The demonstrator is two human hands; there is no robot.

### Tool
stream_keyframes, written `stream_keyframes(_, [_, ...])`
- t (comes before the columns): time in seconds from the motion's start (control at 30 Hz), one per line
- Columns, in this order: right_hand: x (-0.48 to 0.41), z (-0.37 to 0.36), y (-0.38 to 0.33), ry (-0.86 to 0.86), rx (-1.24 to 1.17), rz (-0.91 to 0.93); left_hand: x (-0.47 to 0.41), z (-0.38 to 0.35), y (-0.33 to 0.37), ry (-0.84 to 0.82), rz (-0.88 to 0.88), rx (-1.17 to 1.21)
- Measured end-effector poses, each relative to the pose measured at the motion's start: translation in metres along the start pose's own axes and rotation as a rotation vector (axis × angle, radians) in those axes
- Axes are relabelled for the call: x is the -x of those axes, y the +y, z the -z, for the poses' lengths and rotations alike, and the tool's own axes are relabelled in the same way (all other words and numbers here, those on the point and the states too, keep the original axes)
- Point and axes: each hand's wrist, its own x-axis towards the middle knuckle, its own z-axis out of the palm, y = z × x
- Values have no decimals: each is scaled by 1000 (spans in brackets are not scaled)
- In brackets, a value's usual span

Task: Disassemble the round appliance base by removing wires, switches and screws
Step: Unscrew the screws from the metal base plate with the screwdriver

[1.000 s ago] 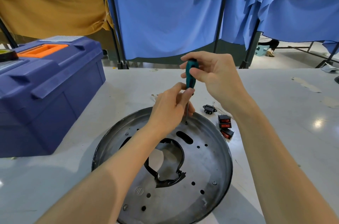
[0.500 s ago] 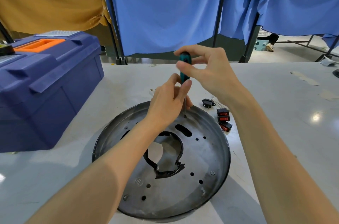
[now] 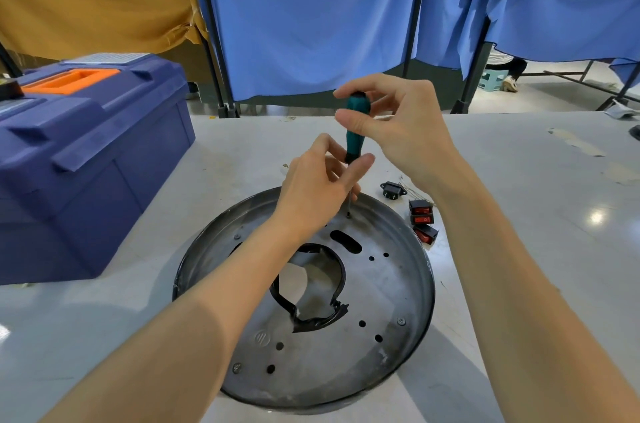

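Observation:
The round metal appliance base [image 3: 391, 294] lies flat on the white table, with a black-edged cutout in its middle and several holes and screws. A teal-handled screwdriver [image 3: 355, 124] stands upright, its tip on a screw [image 3: 348, 214] near the base's far rim. My right hand [image 3: 398, 124] pinches the top of the handle. My left hand [image 3: 318, 183] holds the lower handle and shaft between thumb and fingers. Three red rocker switches [image 3: 422, 220] and a black socket [image 3: 392, 188] with thin wires lie on the table just right of the base.
A large blue toolbox [image 3: 83, 159] with an orange handle stands on the table at the left. Blue and tan curtains on black poles hang behind the table's far edge. A person's legs and a stool show at the far right.
The screwdriver stays upright on the same screw. My right hand's fingers have shifted round the handle top, and the camera has tilted slightly.

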Motion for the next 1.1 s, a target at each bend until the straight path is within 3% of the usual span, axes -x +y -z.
stream_keyframes(0.3, [0, 4, 0, -47, -42, 8, 1, -1, -1, -15, -6, 18])
stream_keyframes(0.47, [-1, 7, 2, 31, -31, -26, 2, 0, 1, -35, -36, 4])
stream_keyframes(0.63, [0, 8, 0, -58, -137, -40, 1, -2, 0, -33, -35, 10])
stream_keyframes(0.8, [1, 1, -1, -26, -39, 8, 1, -1, -2, -14, -1, 8])
stream_keyframes(1.0, [-1, 6, 1, -38, -170, -42, 2, -2, -4, -29, -63, -36])
stream_keyframes(1.1, [-1, 1, 0, -35, -63, -32, 2, -2, -3, -31, -61, -48])
